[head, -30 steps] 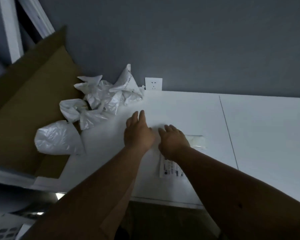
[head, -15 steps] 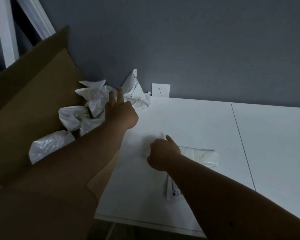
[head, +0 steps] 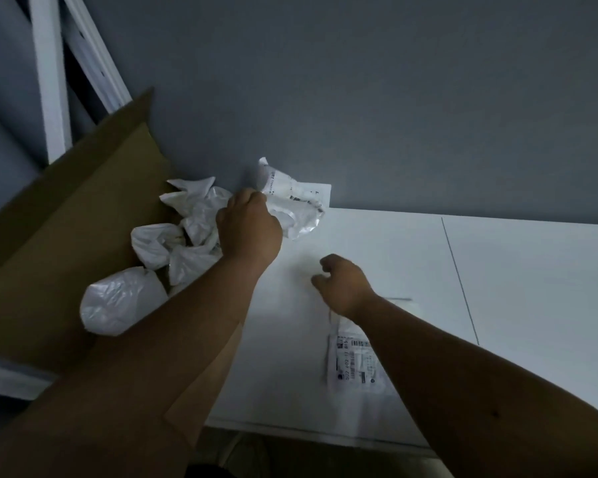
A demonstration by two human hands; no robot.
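My left hand (head: 249, 229) grips a crumpled white plastic bag (head: 294, 201) with printed text, lifted a little at the back of the white table (head: 377, 243) near the wall. My right hand (head: 342, 284) hovers over the table with its fingers loosely curled and nothing in them. Under my right forearm lies a flattened white bag with a printed label (head: 353, 363). Left of my left hand sits a pile of crumpled white bags (head: 187, 232).
A large open cardboard box (head: 56, 250) stands at the table's left edge, with a puffed white bag (head: 121, 298) against it. A grey wall (head: 394, 115) closes off the back. A seam (head: 460, 281) divides the tabletop on the right.
My left hand reached back to the pile and took hold of a crumpled bag. My right hand lifted off the flattened bag and drew slightly back.
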